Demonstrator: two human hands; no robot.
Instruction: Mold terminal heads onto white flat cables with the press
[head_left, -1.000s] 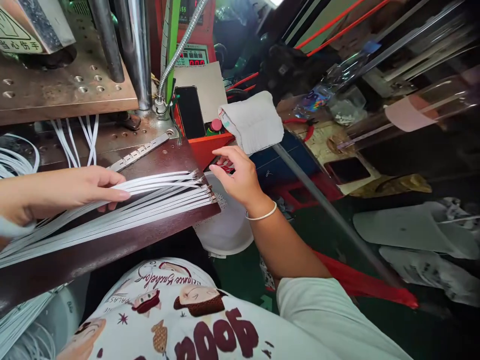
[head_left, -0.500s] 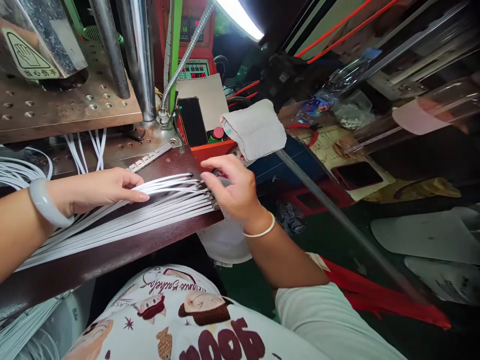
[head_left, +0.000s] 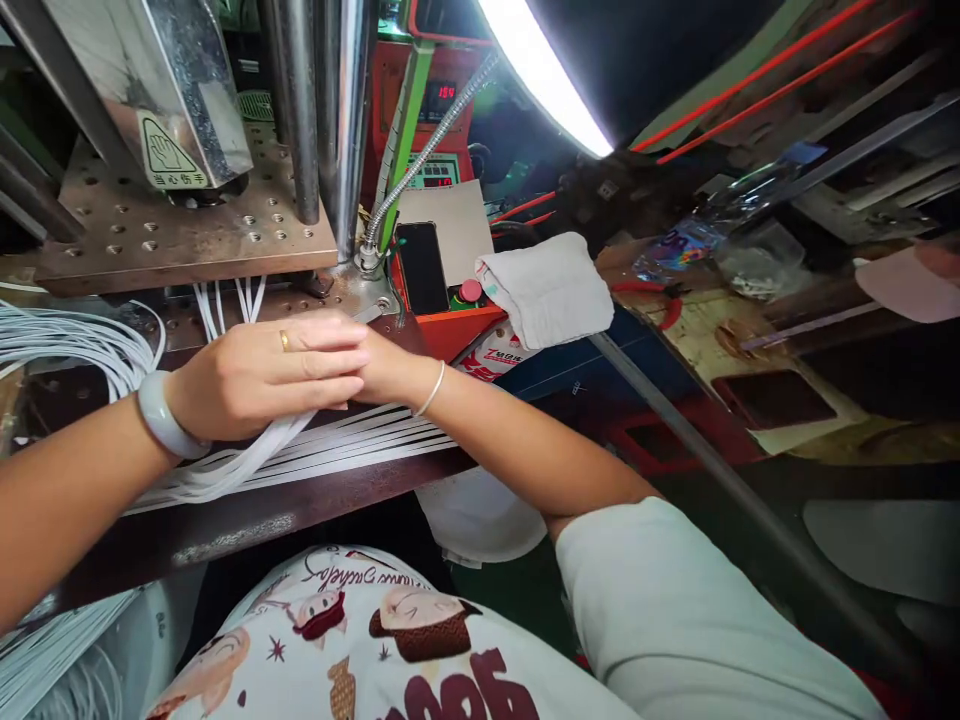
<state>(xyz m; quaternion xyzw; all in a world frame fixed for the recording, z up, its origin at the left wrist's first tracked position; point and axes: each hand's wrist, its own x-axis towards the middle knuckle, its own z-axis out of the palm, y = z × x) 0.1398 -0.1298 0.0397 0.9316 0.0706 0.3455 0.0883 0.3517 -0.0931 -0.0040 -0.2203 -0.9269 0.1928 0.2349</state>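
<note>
My left hand (head_left: 277, 375) is laid over my right hand (head_left: 382, 365) above the bench, its fingers together and curved across the right hand's back. A bundle of flat white cables (head_left: 289, 432) bends up into the left palm and is held there. The right hand's fingers are hidden under the left, so what they hold does not show. More flat white cables (head_left: 375, 437) lie side by side on the dark red bench (head_left: 300, 507) below both hands. The end of a metal strip (head_left: 367, 313) shows just beyond the fingers.
A press (head_left: 187, 262) with steel columns stands at back left, beside coiled white cables (head_left: 90, 335). A phone (head_left: 422, 268), a red button (head_left: 470, 291) and a folded white cloth (head_left: 555, 290) are behind the hands. A lamp (head_left: 551, 80) hangs above. A white bucket (head_left: 154, 640) stands at lower left.
My right hand has moved left from the cable ends to under my left hand. My left hand has turned palm down over it, and the held cables now bend in a curve. The camera view has shifted.
</note>
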